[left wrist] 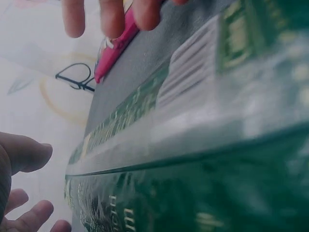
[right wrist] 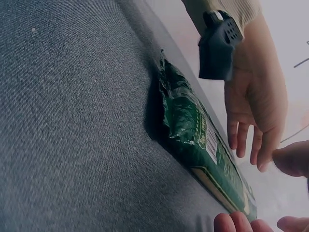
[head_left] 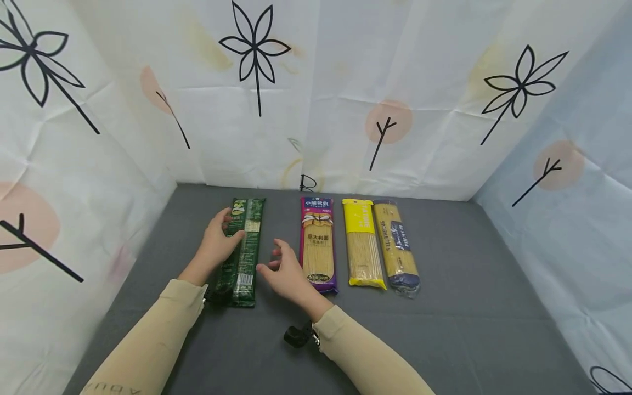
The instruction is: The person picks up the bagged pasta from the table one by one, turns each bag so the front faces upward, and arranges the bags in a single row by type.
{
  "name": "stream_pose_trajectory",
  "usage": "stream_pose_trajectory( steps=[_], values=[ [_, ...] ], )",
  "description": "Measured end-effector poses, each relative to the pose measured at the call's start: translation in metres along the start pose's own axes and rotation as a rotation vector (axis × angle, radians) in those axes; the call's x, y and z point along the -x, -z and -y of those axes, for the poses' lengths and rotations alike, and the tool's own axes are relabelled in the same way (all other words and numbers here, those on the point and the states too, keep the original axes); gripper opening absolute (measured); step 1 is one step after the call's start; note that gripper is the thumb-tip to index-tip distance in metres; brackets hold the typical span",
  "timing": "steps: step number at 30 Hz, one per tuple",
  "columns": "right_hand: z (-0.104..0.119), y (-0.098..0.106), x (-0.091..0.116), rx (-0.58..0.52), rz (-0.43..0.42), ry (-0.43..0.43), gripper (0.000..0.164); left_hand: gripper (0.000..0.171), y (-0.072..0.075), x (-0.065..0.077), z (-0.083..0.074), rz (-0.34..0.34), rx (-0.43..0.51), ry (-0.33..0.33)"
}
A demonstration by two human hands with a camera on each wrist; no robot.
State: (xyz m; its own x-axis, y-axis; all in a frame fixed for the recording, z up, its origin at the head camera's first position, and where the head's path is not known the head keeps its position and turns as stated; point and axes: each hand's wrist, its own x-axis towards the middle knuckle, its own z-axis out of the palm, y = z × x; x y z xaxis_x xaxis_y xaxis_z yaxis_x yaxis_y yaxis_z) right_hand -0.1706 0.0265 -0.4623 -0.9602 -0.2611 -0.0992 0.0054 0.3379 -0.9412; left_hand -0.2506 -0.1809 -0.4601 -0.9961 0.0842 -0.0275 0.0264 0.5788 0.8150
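Note:
A green spaghetti pack (head_left: 249, 247) lies lengthwise on the grey cloth, its printed label and barcode facing up. My left hand (head_left: 217, 241) is over its left side, with thumb and fingers spread apart. In the right wrist view that left hand (right wrist: 258, 96) hangs above the pack, fingers pointing downward and holding nothing. My right hand (head_left: 288, 274) hovers just right of the pack, fingers loosely bent and its grasp empty. The right fingertips (left wrist: 112, 24) show at the top of the left wrist view. Beside the right hand lies a purple pasta pack (head_left: 318, 247).
Further right lie a yellow-ended noodle pack (head_left: 365, 247) and a spaghetti pack with a blue label (head_left: 395, 241), side by side. White patterned curtains (head_left: 340, 66) border the grey table (head_left: 469, 285) at the back and sides. A black wrist camera (head_left: 298, 336) sits at the right cuff.

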Motion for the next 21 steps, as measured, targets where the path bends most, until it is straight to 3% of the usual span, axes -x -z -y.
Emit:
stream_pose_trajectory(
  steps=[5, 11, 21],
  values=[
    [-0.003, -0.006, -0.007, -0.005, 0.020, -0.036, 0.077, 0.081, 0.001, -0.015, 0.007, 0.009, -0.044, 0.051],
    [-0.009, -0.014, -0.014, -0.017, 0.056, -0.080, 0.080, 0.085, -0.002, -0.024, 0.013, 0.120, -0.084, 0.131],
    [-0.006, -0.019, -0.022, 0.162, 0.102, -0.116, 0.088, 0.084, -0.004, -0.031, 0.011, 0.156, -0.162, 0.133]
  ],
)
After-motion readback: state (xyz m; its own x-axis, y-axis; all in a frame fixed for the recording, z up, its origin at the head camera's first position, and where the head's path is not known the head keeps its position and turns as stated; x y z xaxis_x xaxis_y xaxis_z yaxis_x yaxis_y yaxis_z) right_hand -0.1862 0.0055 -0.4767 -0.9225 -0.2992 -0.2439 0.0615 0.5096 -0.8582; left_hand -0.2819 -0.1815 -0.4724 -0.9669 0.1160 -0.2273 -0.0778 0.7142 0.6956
